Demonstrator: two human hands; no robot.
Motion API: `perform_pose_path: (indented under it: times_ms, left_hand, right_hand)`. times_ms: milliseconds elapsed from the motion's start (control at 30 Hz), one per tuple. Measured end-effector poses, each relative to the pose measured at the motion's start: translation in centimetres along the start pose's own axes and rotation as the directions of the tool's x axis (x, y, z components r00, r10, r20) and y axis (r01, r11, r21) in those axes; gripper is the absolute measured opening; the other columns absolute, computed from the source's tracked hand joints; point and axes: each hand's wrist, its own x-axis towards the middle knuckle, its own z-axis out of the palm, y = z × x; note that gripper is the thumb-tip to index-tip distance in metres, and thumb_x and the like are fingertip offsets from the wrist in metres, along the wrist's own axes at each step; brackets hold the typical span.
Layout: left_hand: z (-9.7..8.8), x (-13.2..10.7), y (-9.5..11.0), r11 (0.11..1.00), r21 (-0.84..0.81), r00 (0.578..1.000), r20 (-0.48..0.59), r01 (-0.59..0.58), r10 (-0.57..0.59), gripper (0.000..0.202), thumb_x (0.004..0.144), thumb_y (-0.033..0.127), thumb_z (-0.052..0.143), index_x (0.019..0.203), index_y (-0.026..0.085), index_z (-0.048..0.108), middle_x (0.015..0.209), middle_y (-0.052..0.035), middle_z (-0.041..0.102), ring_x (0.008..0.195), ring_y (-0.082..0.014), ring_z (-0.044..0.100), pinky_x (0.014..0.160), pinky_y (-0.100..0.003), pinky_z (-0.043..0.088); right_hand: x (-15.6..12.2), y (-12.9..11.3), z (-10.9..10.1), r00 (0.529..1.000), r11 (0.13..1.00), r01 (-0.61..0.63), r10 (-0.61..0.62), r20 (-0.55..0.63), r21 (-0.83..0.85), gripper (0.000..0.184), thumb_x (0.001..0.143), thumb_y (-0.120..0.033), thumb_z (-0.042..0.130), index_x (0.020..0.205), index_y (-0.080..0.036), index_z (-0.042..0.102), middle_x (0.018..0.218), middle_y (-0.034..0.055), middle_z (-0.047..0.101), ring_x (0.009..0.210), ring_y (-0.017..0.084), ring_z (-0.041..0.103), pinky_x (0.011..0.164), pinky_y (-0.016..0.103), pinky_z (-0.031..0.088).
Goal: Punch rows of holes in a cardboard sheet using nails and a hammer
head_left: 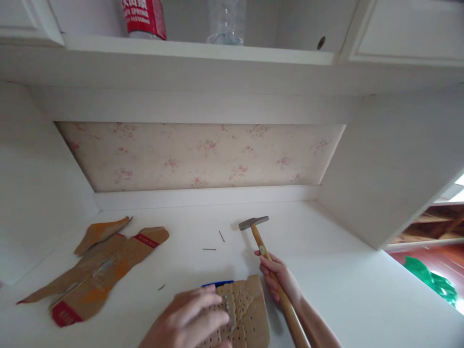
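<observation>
My right hand (pixel 277 278) is wrapped round the wooden handle of a hammer (pixel 286 302), its dark metal head raised over the white surface. My left hand (pixel 192 314) lies over the left part of a tan piece of cardboard (pixel 255 309), fingers stretched out and somewhat apart. Rows of small holes run across this cardboard, and a few small greyish specks show near my left fingertips. Behind its far edge a strip of something blue (pixel 219 283) sticks out. Two thin nails (pixel 222 236) rest on the surface beyond the cardboard, to the left of the hammer head.
Torn brown cardboard (pixel 105 270) with red and orange print lies at the left. A small dark sliver (pixel 161 287) is nearby. White panels flank the surface, and a shelf (pixel 195 50) overhead bears a red can (pixel 145 17) and a clear bottle (pixel 226 24). Green plastic (pixel 431 280) lies below at right.
</observation>
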Motion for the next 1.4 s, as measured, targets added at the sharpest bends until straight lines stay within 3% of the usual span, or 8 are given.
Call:
perform_pose_path:
  times_ms: [100,167,233,367,533,967,1167,1400]
  left_hand:
    - [-0.4,2.6,-3.0,0.937,-0.046,0.937,0.071,0.346,-0.343,0.039,0.102,0.038,0.037,0.078,0.023,0.064,0.081,-0.0011,0.069,0.077,-0.0147,0.066,0.072,-0.026,0.052]
    - [0.9,4.0,-5.6,0.862,0.095,0.81,0.304,0.498,-0.502,0.046,0.103,0.042,0.028,0.077,0.021,0.06,0.071,-0.0009,0.066,0.07,-0.016,0.064,0.068,-0.028,0.048]
    - [2.9,4.9,-8.2,0.855,0.173,0.707,0.496,0.488,-0.504,0.047,0.102,0.043,0.027,0.081,0.02,0.063,0.075,-0.0031,0.069,0.072,-0.0179,0.066,0.066,-0.027,0.045]
    - [6.5,5.6,-10.7,0.881,0.238,0.653,0.598,0.409,-0.465,0.05,0.096,0.054,0.036,0.086,0.016,0.067,0.082,-0.0121,0.073,0.073,-0.0269,0.07,0.062,-0.032,0.046]
    - [8.7,5.3,-10.4,0.927,0.27,0.676,0.635,0.259,-0.374,0.039,0.099,0.041,0.035,0.105,0.019,0.066,0.1,-0.0121,0.073,0.089,-0.0272,0.07,0.076,-0.037,0.048]
    - [10.5,5.7,-11.3,0.965,0.257,0.791,0.601,-0.054,-0.115,0.023,0.088,0.004,0.054,0.093,0.021,0.069,0.097,-0.0073,0.07,0.094,-0.0218,0.064,0.083,-0.036,0.044]
    - [10.8,4.0,-11.5,0.963,0.265,0.848,0.499,0.048,-0.18,0.019,0.088,0.002,0.053,0.089,0.015,0.068,0.089,-0.0098,0.071,0.084,-0.0225,0.068,0.077,-0.035,0.048]
    - [5.4,2.4,-9.7,0.922,0.188,0.883,0.275,0.338,-0.38,0.03,0.105,0.027,0.036,0.099,0.02,0.065,0.091,-0.0028,0.071,0.083,-0.0157,0.068,0.076,-0.027,0.051]
  right_hand:
    - [0.3,-0.2,-0.2,1.0,1.0,0.001,0.0,-0.014,0.029,0.031,0.077,-0.033,0.07,0.101,-0.019,0.057,0.052,-0.0126,0.047,0.025,0.002,0.031,0.017,0.014,0.035]
    - [0.5,-0.2,-0.4,1.0,0.999,0.01,-0.009,-0.01,0.043,0.029,0.077,-0.033,0.069,0.1,-0.019,0.057,0.052,-0.0127,0.047,0.025,0.002,0.032,0.018,0.014,0.034]
    - [0.6,-0.1,-0.6,1.0,0.998,0.016,-0.016,-0.004,0.054,0.029,0.076,-0.033,0.07,0.098,-0.019,0.057,0.052,-0.0128,0.046,0.026,0.002,0.032,0.018,0.014,0.033]
    - [0.6,-0.1,-0.8,1.0,0.998,0.006,-0.007,0.014,0.06,0.032,0.073,-0.035,0.073,0.095,-0.02,0.055,0.052,-0.0133,0.046,0.026,0.002,0.03,0.018,0.014,0.031]
    - [0.4,-0.1,-0.5,0.999,0.999,0.001,-0.003,0.032,0.041,0.032,0.074,-0.036,0.072,0.095,-0.019,0.055,0.052,-0.0127,0.047,0.027,0.002,0.031,0.018,0.014,0.032]
    - [1.0,0.2,-0.7,1.0,1.0,-0.018,0.018,-0.003,0.022,0.039,0.066,-0.038,0.078,0.093,-0.018,0.058,0.051,-0.0122,0.048,0.028,0.001,0.03,0.018,0.014,0.032]
    - [1.1,0.4,-1.0,1.0,0.999,-0.026,0.026,-0.009,0.03,0.036,0.071,-0.035,0.077,0.097,-0.018,0.059,0.053,-0.0123,0.047,0.028,0.001,0.03,0.018,0.012,0.032]
    - [1.0,0.4,-0.8,0.999,0.998,-0.048,0.047,0.003,0.039,0.032,0.073,-0.031,0.074,0.098,-0.017,0.06,0.053,-0.012,0.047,0.028,0.0,0.03,0.017,0.012,0.033]
